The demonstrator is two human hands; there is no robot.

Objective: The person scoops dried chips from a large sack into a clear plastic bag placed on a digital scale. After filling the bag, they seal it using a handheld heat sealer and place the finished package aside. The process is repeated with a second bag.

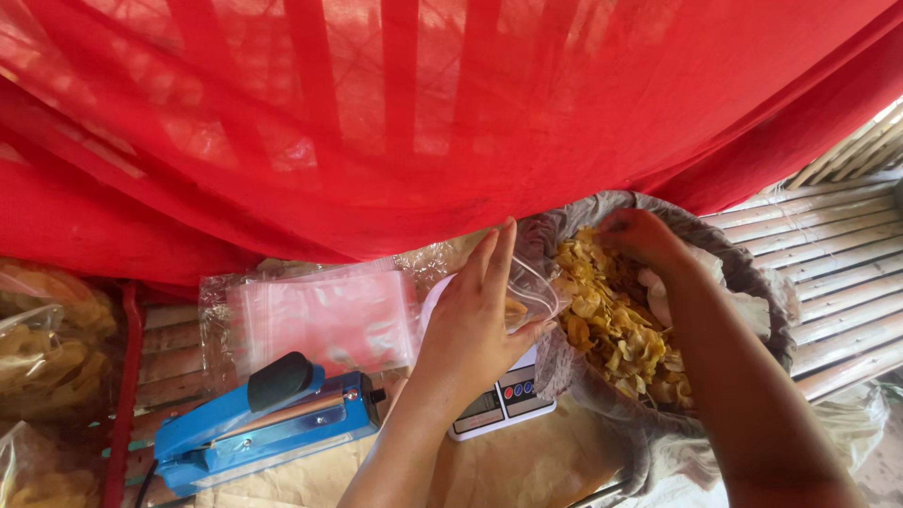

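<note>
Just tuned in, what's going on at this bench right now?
A person's left hand holds a small clear bag open over a white scale. The right hand reaches into a cloth-lined basket of yellow chips. A blue heat sealer and a stack of empty clear bags lie to the left, with filled chip bags at the far left, under a red cloth.

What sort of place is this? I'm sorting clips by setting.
Probably a small home snack-packing spot: a blue heat sealer, a small scale and a sack of yellow chips on a bamboo-slat platform.
</note>
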